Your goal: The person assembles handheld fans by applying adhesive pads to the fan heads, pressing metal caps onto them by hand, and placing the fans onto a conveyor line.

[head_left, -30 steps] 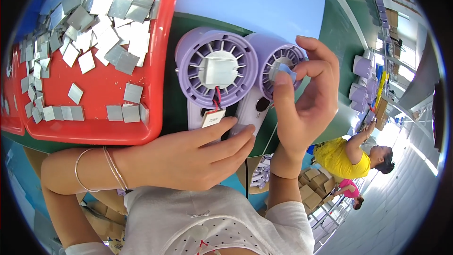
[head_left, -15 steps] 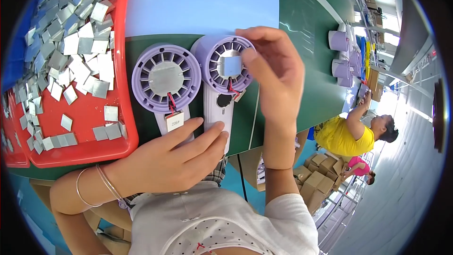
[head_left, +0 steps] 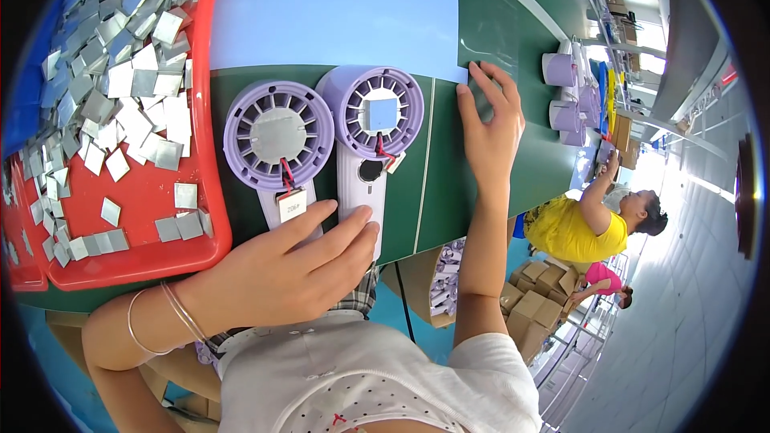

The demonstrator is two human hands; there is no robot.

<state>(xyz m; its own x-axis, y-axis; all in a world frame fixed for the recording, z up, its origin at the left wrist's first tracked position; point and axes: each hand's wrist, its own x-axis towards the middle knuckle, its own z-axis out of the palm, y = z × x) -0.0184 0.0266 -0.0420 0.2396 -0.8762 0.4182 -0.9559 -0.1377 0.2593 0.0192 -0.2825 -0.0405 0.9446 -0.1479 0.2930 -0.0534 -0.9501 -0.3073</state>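
Observation:
Two lilac handheld fans lie side by side, round heads away from me. The left fan [head_left: 238,138] has a bare silvery disc at its hub, with red and black wires and a white tag below. On the right fan's hub [head_left: 350,96] sits a blue square pad [head_left: 382,114]. My left hand [head_left: 301,273] lies across the handles with its fingers stretched out. Beyond the right fan, my right hand [head_left: 493,124] is spread over the green table beside the blue sheet's corner. A small blue bit shows by its thumb and index fingertips; whether they touch it I cannot tell.
A red tray [head_left: 218,224] of loose silvery square plates stands at the left. The blue sheet [head_left: 337,8] covers the far table [head_left: 433,192]. Lilac fan parts [head_left: 559,70] stand at the far right. Cardboard boxes [head_left: 533,313] and two other people are beyond the table's right edge.
My right hand has left the right fan's head and moved right, toward the blue sheet's corner. The left hand stays on the handles. The blue pad remains on the hub.

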